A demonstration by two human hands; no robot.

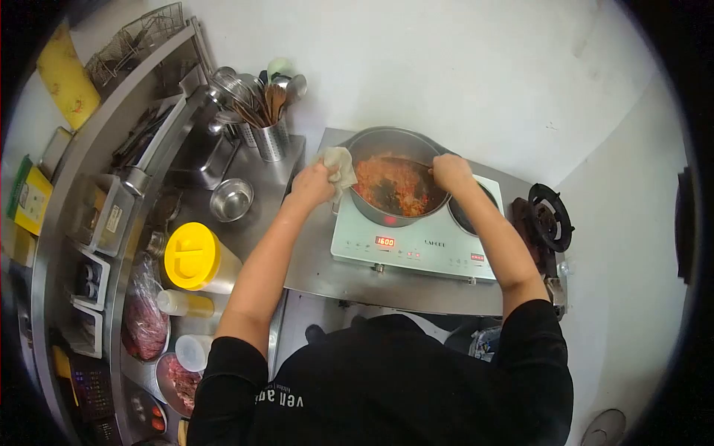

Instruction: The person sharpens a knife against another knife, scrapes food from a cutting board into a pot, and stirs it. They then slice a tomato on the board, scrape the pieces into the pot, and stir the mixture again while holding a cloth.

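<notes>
A large grey pot (390,220) stands on the left plate of a pale green double cooktop (439,256), whose display reads 1600. Inside it is a reddish-orange chopped mixture (390,182) with a dark patch in the middle. My left hand (314,183) is closed on a pale folded cloth (340,169) at the pot's left side. My right hand (451,173) is closed at the pot's right rim, round the end of a dark utensil (413,163) that reaches into the pot; its far end is hard to make out.
Left of the cooktop are a steel utensil holder (272,143), a small metal bowl (231,200), a yellow-lidded container (192,256), a bottle (184,303) and wrapped meat (146,316). A black burner grate (551,217) stands at the right. A white wall rises behind.
</notes>
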